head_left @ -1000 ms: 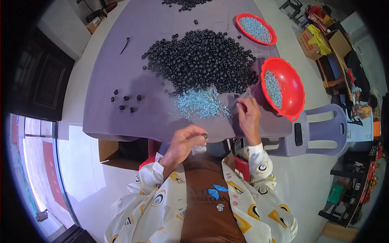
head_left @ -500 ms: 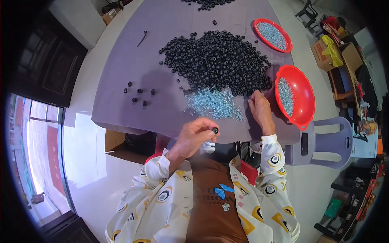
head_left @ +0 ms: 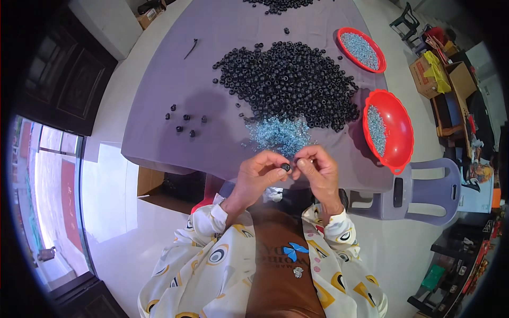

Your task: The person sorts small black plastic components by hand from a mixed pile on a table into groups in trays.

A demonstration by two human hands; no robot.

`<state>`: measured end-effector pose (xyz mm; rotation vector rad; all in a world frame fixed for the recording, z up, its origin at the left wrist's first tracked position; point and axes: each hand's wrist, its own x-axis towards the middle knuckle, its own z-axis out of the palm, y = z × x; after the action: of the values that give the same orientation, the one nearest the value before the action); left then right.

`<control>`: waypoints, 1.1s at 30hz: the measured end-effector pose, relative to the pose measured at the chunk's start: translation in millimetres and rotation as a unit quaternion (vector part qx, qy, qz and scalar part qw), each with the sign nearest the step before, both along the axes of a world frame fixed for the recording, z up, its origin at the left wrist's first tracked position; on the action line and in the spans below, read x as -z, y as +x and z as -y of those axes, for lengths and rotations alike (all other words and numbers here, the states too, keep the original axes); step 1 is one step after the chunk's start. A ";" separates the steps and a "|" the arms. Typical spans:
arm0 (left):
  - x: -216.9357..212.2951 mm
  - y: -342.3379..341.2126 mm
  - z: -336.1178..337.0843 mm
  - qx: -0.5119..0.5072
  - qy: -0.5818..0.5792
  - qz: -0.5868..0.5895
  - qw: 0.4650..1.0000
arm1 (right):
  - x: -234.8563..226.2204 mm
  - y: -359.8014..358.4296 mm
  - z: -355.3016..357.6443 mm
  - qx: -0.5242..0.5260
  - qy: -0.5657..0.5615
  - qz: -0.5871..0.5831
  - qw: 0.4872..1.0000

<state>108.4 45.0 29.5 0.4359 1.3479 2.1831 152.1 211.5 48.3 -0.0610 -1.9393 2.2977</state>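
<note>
My left hand point(head_left: 261, 176) pinches a small black ring-like piece point(head_left: 286, 167) between thumb and fingertips, its round opening facing right. Close beside it, the fingertips of my right hand point(head_left: 319, 170) are pressed together; what they hold, if anything, is too small to make out. Both hands are over the table's near edge. Just beyond them lies a heap of tiny clear-blue pieces point(head_left: 278, 135). Behind that heap spreads a large pile of black ring-like pieces point(head_left: 289, 79). Several black pieces point(head_left: 186, 117) sit apart on the left.
A scalloped red bowl point(head_left: 398, 139) with clear-blue pieces stands at the right, and a smaller red dish point(head_left: 383, 59) of them is farther back. A thin black strip point(head_left: 191, 49) lies far left. A grey plastic chair point(head_left: 424, 192) stands right of the table.
My right hand has come from the near right edge of the black pile toward me and left, beside my left hand. The left hand keeps its pinch on the black piece.
</note>
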 end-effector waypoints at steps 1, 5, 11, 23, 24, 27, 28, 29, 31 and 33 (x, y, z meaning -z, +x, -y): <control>-1.1 0.5 0.6 -0.001 0.000 0.000 1.000 | -1.2 1.3 4.2 -0.007 -0.018 -0.015 1.000; -7.3 3.1 1.1 -0.015 -0.010 -0.024 1.000 | -5.0 -0.1 11.1 0.008 0.007 -0.073 0.997; -8.1 5.5 0.0 -0.024 -0.016 -0.032 0.999 | -3.2 2.9 17.6 0.052 0.126 -0.128 0.982; -10.8 8.6 -3.0 -0.038 -0.017 -0.031 0.999 | -13.7 10.4 15.1 0.086 0.269 -0.123 0.951; -10.9 8.9 -3.2 -0.040 -0.027 -0.031 0.998 | -12.9 10.4 14.6 0.085 0.266 -0.118 0.953; -11.2 8.9 -3.8 -0.040 -0.045 -0.041 0.997 | -12.1 9.5 12.8 0.105 0.349 -0.185 0.913; -11.0 8.7 -4.6 -0.039 -0.046 -0.041 0.997 | -12.5 9.6 12.6 0.106 0.348 -0.184 0.913; -10.4 8.6 -5.9 -0.043 -0.043 -0.048 0.997 | -13.4 9.6 12.7 0.114 0.357 -0.191 0.907; -9.4 9.1 -6.7 -0.048 -0.039 -0.057 0.996 | -12.6 10.1 13.4 0.122 0.366 -0.198 0.901; -8.8 9.0 -7.6 -0.051 -0.034 -0.048 0.997 | -9.0 10.1 13.0 0.135 0.377 -0.211 0.892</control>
<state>117.4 52.5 38.3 0.4612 1.5220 2.2148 162.2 198.4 57.3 0.2151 -2.2338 1.1438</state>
